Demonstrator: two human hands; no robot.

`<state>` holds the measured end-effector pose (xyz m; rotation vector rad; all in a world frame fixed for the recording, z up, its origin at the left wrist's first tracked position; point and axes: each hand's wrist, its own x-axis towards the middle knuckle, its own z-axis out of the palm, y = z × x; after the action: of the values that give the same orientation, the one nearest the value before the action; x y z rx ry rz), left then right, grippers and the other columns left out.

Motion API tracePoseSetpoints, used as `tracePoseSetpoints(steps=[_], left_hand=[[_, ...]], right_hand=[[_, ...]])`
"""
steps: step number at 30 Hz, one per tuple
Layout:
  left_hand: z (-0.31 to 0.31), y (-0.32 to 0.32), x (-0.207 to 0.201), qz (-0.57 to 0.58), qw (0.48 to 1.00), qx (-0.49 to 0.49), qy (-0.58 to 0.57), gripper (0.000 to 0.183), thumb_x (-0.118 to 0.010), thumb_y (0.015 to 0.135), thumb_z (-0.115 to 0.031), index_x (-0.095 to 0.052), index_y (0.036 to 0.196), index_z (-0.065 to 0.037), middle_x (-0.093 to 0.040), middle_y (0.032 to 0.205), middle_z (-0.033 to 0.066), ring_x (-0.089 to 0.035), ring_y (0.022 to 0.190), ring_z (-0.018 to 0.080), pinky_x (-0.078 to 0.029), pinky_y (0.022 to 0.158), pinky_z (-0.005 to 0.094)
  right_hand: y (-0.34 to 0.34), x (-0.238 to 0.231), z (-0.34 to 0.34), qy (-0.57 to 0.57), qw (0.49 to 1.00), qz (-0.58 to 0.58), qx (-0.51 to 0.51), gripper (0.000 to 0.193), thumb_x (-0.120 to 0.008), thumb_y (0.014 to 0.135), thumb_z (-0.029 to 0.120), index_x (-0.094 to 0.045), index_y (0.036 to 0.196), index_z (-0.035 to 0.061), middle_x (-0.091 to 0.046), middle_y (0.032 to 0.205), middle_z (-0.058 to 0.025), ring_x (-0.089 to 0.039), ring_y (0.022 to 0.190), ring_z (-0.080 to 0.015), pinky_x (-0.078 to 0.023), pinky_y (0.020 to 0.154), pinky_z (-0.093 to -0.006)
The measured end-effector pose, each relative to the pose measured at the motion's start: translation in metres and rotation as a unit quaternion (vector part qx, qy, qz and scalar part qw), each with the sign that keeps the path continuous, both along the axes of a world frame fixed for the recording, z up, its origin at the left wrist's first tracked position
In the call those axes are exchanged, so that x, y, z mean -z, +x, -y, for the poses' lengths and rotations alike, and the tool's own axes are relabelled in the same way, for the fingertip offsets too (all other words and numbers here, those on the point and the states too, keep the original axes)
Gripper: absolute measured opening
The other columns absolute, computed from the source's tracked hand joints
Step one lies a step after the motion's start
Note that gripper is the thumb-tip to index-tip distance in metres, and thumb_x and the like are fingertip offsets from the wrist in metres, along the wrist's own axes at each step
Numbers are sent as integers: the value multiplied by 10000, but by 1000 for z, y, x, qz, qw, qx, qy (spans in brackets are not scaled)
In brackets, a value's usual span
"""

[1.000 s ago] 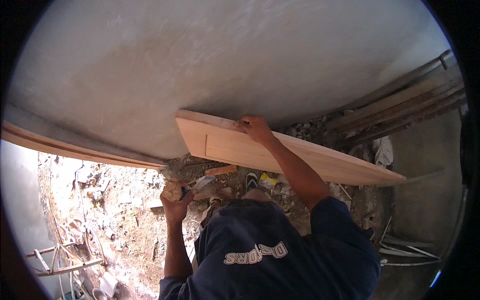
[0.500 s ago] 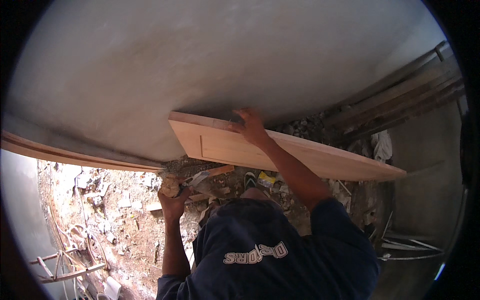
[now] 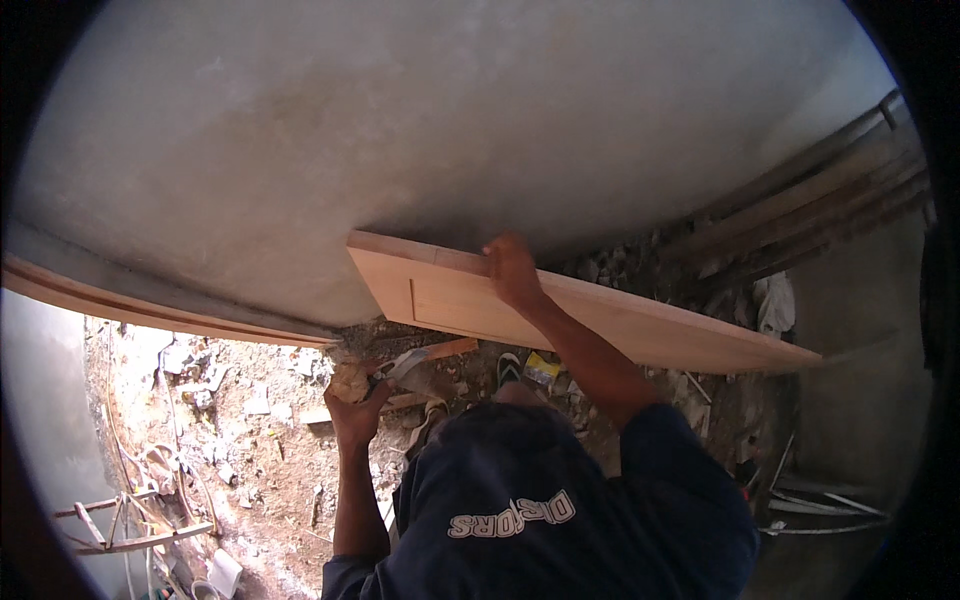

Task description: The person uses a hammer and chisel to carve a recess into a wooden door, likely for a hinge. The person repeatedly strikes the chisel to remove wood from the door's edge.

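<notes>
Head view: your two hands are well apart, and the pale wooden panel point(image 3: 452, 292) is under your right hand point(image 3: 514, 274). That hand sits on the panel's upper edge, left of its middle, with the fingers bent; whether they grip it firmly, I cannot tell. The panel slants in front of you, its left end close to the grey wall point(image 3: 450, 120), its right end reaching past your right forearm point(image 3: 597, 357), which crosses its face. Your left hand point(image 3: 354, 417) is lower and to the left, clear of the panel, wrapped around a bladed tool point(image 3: 403, 364) pointing right. A brown lump point(image 3: 348, 381) is just beside it; contact is unclear. Near the blade, an orange-brown wood piece point(image 3: 455, 348) lies on the rubble-strewn ground point(image 3: 285, 385).
</notes>
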<state>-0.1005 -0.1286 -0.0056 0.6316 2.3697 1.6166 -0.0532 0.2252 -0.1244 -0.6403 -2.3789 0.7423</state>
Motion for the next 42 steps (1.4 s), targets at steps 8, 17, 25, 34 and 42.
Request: tracePoseSetpoints(steps=[8,17,25,34,42], left_hand=[[-12,1,-8,118,991,-33,54,306,-823,689,30,-687,958,-19,-664,931,62,-623,812,168,-529,723,313],[-104,5,-56,-15,982,146,114,326,-855,704,-30,-700,990,-25,-713,999,98,-692,896,201,-563,787,339],[-224,31,-58,-358,869,335,64,751,-941,545,-501,-707,1114,-70,-704,962,110,-703,893,308,-584,774,419],[-299,54,-4,-402,812,420,-57,656,-816,780,-462,-625,1319,-141,-556,1133,68,-564,1106,250,-439,902,528],[-297,57,10,-431,808,398,-56,597,-840,735,-369,-652,1269,-180,-548,1089,29,-564,1055,217,-451,822,448]], right_hand=[[70,-61,3,-133,989,-14,-68,444,-758,936,321,-609,1266,64,-608,1295,-146,-624,1121,-321,-506,962,-475],[99,-90,103,-440,860,165,-200,607,-790,900,262,-540,1402,28,-630,1293,-176,-636,1152,-271,-520,980,-434],[186,-19,60,-109,975,-144,131,473,-709,926,119,-531,1345,-7,-650,1189,-182,-677,930,-261,-568,793,-391],[231,-55,38,-443,813,-280,253,199,-596,945,32,-536,1136,31,-616,905,-89,-606,693,-165,-523,559,-333],[234,-54,51,-455,797,-276,286,148,-601,951,29,-515,1071,38,-588,808,-78,-601,632,-175,-522,533,-346]])
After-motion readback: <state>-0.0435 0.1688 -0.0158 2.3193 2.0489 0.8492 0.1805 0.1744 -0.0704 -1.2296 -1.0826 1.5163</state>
